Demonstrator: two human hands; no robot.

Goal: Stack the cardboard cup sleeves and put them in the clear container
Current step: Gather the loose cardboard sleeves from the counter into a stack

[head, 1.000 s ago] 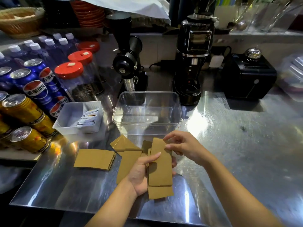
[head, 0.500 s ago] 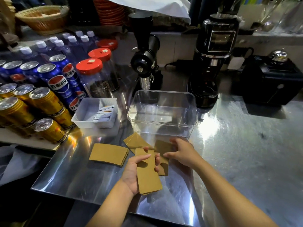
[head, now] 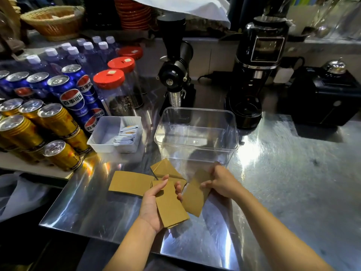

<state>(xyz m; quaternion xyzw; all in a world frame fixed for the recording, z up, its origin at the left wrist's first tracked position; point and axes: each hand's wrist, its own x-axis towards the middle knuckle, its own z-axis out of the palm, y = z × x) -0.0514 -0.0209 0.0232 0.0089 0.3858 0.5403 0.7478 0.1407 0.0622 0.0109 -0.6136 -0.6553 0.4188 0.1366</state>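
Left hand grips a small stack of cardboard sleeves, right hand pinches another sleeve, two more sleeves lie loose, clear container sits empty behind.

On the steel counter the left hand held a small stack of sleeves, thumb on top, while the right hand pinched a single sleeve at three o'clock of it. Two more sleeves lay loose, a flat one at nine o'clock and a tilted one toward twelve, just before the empty clear container
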